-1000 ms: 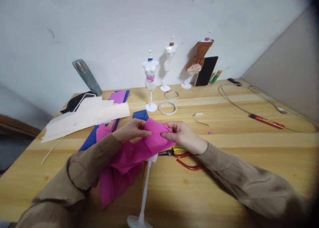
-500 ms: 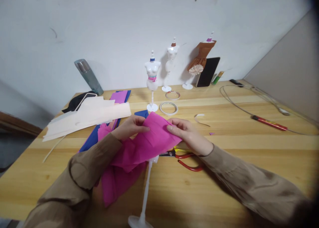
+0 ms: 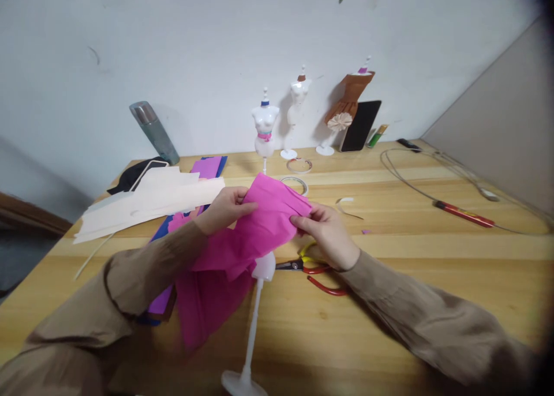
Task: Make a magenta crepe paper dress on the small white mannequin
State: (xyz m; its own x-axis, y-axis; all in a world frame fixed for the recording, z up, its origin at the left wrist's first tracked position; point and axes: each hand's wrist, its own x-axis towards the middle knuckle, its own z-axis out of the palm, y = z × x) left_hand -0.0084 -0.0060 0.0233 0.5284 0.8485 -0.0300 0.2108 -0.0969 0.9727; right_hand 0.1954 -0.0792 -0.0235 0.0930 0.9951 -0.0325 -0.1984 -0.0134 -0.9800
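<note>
Pink at centre: pinches paper (image 3: 259,234) along its top edge, left hand (image 3: 225,208) with thumb and fingers closed on the left corner, right hand (image 3: 326,240) clenched on the right corner, holding it raised just above the table (image 3: 389,303) and draped over the top of a white stand (image 3: 255,321), apparently so that the sheet hangs around that top rather than lying flat. Has scissors (image 3: 320,269) lying just beside the right wrist, within easy reach, and 3 forms (image 3: 265,124) upright by the wall, well apart. Shows no readable brand, label or writing anywhere.
</note>
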